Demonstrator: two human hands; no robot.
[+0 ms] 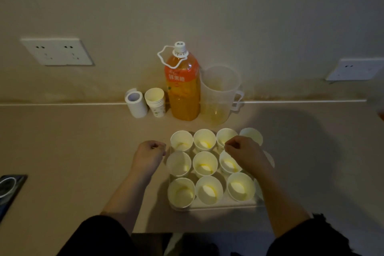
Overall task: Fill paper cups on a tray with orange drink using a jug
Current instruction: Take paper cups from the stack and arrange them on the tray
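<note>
Clear jug [218,95] upright, handle facing right, left hand [149,153], right hand [244,150] clenched empty by cups [204,164]

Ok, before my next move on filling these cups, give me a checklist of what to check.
1. Jug stocked: not ok, nearly empty, just a yellow trace at its bottom.
2. Bottle open: not ok, white cap is on; plenty of orange drink inside.
3. Cups upright on the tray: ok for all that show.
4. Cups filled: not ok, only a little yellow in the bottoms.
5. Hands free: ok, left hand and right hand are curled, nothing seen in either grip.
6. Cups under the right forearm: cannot tell, hidden.
</note>
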